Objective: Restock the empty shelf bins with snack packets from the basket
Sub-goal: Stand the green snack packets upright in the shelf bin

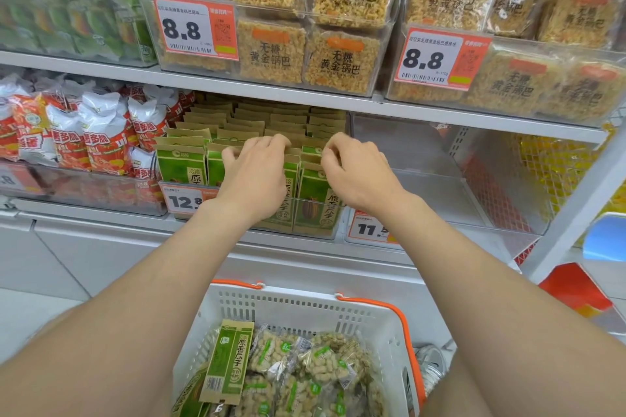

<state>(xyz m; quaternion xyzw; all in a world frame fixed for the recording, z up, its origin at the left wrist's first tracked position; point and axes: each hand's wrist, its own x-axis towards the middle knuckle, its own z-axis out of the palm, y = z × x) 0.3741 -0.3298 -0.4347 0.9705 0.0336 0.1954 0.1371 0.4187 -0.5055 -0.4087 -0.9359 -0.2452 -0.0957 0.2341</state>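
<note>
White store shelving (305, 95) carries clear bins. On top, rice-crisp packs (342, 61) printed 无糖黄金锅巴 sit behind tags (194, 27) reading 8.8. Below, an empty bin (423, 186) sits right of green packets (183, 166). The left hand (254, 166) and right hand (355, 169) grip the packet tops with curled fingers. A white basket (305, 301) beneath holds snack packets (305, 359).

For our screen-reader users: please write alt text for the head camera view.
The left hand and right hand reach into a clear bin of green seed packets, fingers curled over their tops. The neighbouring bin to the right is empty; a white basket below holds more snack packets.
</note>
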